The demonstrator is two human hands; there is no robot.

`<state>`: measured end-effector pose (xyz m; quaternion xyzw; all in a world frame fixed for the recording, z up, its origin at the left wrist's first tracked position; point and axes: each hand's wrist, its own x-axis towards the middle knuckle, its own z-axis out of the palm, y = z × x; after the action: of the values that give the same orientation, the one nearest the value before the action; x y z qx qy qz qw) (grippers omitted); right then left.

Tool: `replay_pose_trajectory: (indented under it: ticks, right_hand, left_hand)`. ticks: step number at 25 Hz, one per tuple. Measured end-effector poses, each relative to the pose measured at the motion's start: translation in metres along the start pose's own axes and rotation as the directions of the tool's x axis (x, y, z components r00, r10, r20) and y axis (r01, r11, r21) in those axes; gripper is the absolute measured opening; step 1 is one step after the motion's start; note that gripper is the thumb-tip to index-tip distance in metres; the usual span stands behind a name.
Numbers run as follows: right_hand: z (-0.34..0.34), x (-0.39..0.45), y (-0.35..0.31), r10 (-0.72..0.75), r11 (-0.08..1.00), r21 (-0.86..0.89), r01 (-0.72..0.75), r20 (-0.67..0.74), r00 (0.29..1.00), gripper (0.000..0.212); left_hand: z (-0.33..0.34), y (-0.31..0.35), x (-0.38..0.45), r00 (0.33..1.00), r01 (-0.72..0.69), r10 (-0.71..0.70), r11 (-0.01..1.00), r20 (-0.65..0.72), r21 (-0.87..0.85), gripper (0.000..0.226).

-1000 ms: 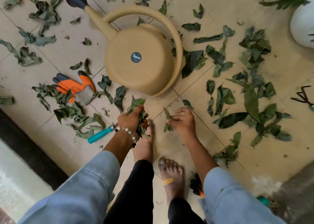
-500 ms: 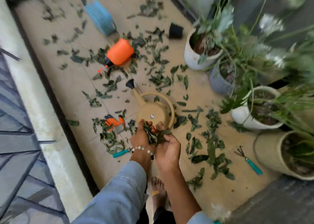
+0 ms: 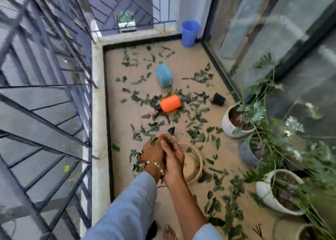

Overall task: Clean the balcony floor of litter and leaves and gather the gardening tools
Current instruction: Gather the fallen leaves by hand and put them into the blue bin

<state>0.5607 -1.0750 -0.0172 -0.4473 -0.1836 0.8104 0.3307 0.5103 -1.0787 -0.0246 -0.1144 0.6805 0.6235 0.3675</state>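
Cupping a bunch of leaves [image 3: 157,139] between both hands, I stand on the balcony floor [image 3: 125,112] looking down its length. My left hand [image 3: 152,153], a bead bracelet at the wrist, and my right hand [image 3: 172,159] press together, fingers curled round the green bundle, which pokes out at the fingertips.

Just beyond and below my hands lies the tan watering can [image 3: 190,164], tipped on its side, spout pointing away from me. Further along the middle of the floor an orange sprayer bottle [image 3: 170,103] lies among thick leaf litter, and past it a light blue container [image 3: 163,75]. A blue bucket [image 3: 190,33] stands in the far right corner. Potted plants [image 3: 238,120] line the right edge beside the glass door; a small black pot [image 3: 218,99] sits near them. A metal railing [image 3: 45,94] runs along the left edge above a low ledge.

Risks, as I judge them: the bundle is loose, so leaves could slip out between my palms if I walk toward the bucket. With bare feet and tools lying under scattered leaves, I could step on something or trip over the can. Wind through the railing might scatter what I drop.
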Motion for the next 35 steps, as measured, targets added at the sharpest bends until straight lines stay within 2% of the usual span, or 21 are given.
replay_pose_trajectory:
  ticks: [2,7,10,13,19,25,29,35]
  right_hand:
    - [0.030,0.009,0.005,-0.014,0.998,-0.055,0.014,-0.003,1.000,0.026]
    - [0.142,0.042,0.023,-0.002,0.982,-0.189,0.029,0.142,0.990,0.022]
    - [0.194,0.066,0.026,-0.021,0.984,-0.173,0.051,0.175,0.984,0.021]
    - [0.236,0.102,0.019,-0.011,0.986,-0.161,0.041,0.183,0.983,0.022]
    - [0.312,0.226,-0.008,-0.025,0.981,-0.181,0.064,0.210,0.977,0.020]
    - [0.435,0.398,-0.069,-0.011,0.975,-0.219,0.045,0.155,0.988,0.019]
    - [0.507,0.476,-0.134,-0.094,0.969,-0.214,0.122,0.138,0.986,0.019]
    - [0.580,0.575,-0.194,-0.183,0.956,-0.209,0.205,0.123,0.975,0.019]
  left_hand:
    - [-0.012,0.027,0.007,1.000,-0.009,0.008,0.999,-0.009,-0.051,0.023]
    - [-0.049,0.125,0.061,0.999,0.003,-0.012,0.965,-0.036,-0.264,0.021]
    - [-0.056,0.170,0.094,1.000,-0.015,0.012,0.944,-0.009,-0.330,0.021]
    - [-0.046,0.210,0.133,0.999,-0.019,0.027,0.946,0.021,-0.323,0.021]
    - [0.009,0.277,0.256,0.996,0.041,-0.012,0.947,0.091,-0.320,0.025]
    - [0.113,0.394,0.398,0.987,0.138,-0.097,0.915,0.125,-0.379,0.028]
    - [0.182,0.473,0.453,0.966,0.184,-0.071,0.863,0.247,-0.470,0.039]
    - [0.259,0.567,0.537,0.936,0.264,-0.107,0.844,0.336,-0.466,0.067]
